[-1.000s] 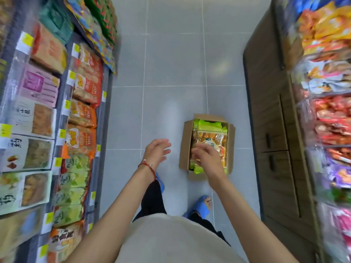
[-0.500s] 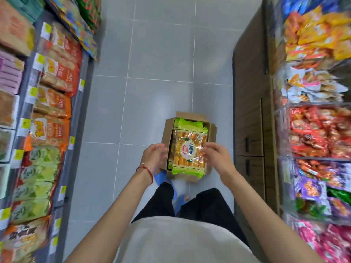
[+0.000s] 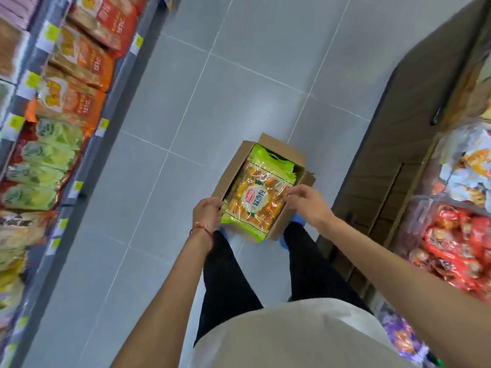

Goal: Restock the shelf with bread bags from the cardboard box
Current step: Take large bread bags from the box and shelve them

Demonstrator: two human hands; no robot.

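An open cardboard box (image 3: 281,152) stands on the grey tiled floor between my feet. A green and orange bread bag (image 3: 259,193) lies on top of the stack inside it, its near end sticking out over the box's front edge. My left hand (image 3: 207,212) grips the bag's left side, fingers curled on its edge. My right hand (image 3: 305,201) pinches the bag's right side. More green bags show under it at the box's far end.
Shelves (image 3: 87,155) of orange and green snack bags with yellow price tags run along the left. On the right stand a wooden cabinet (image 3: 393,144) and racks of red and yellow packets (image 3: 457,235). The tiled aisle (image 3: 239,75) stretches ahead.
Both hands have closed in on the top bag's sides, the left coming over from the open aisle. The view has tilted and moved nearer to the box.
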